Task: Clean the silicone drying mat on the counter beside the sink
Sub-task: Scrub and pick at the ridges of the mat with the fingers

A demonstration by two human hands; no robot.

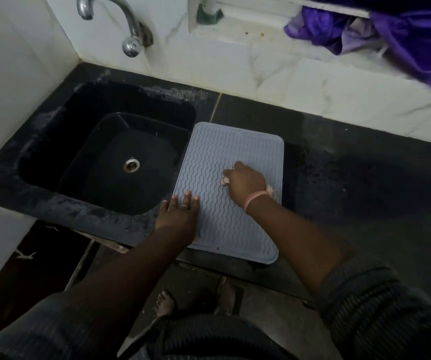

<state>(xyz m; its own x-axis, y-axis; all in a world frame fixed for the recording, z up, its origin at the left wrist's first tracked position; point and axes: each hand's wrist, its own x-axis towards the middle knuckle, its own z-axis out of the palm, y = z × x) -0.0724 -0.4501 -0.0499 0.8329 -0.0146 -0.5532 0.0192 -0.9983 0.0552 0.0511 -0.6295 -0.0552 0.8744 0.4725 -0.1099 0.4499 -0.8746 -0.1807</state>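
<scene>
Grey ridged mat (224,157) lies on dark counter (365,178) beside black sink (53,141).

A chrome tap (121,24) curves out from the white marbled wall tiles (274,74) at the upper left of the frame, and a round metal drain (131,165) shows at left centre. At top centre a dark green lump (209,15), too blurred to identify, sits on a white ledge (248,24). Crumpled purple cloth (391,32) fills the upper right corner, and two bare feet (166,304) stand on the dim floor (274,320) at bottom centre.
</scene>
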